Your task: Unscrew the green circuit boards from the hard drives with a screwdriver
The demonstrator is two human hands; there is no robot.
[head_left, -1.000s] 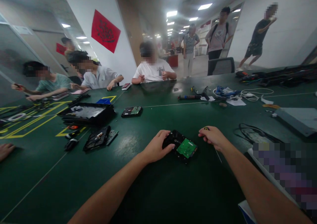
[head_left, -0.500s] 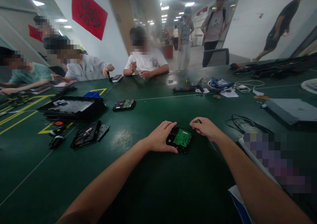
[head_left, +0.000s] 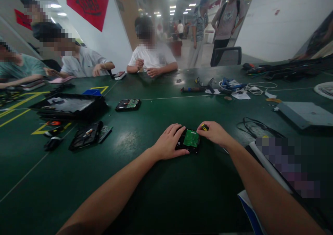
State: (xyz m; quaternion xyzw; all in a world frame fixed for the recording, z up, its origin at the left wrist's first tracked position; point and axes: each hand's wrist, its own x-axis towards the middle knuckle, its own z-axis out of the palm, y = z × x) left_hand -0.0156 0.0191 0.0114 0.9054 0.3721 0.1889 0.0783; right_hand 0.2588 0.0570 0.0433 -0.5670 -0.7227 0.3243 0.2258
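A black hard drive (head_left: 189, 140) with a green circuit board on top lies flat on the green table (head_left: 161, 193) in front of me. My left hand (head_left: 168, 143) rests on the drive's left side, fingers curled over its edge. My right hand (head_left: 213, 132) is closed around a small screwdriver (head_left: 204, 127) with a yellow and black handle, right at the drive's upper right corner.
A second hard drive (head_left: 128, 104) lies further back. A black tray (head_left: 67, 106) and dismantled parts (head_left: 87, 135) sit at left. Cables (head_left: 256, 127), a grey box (head_left: 303, 113) and tools (head_left: 197, 88) lie at right and back. Several people sit across the table; others stand behind.
The drive has gone from tilted up in my left hand to lying flat. My right hand with the screwdriver has moved left to the drive's corner.
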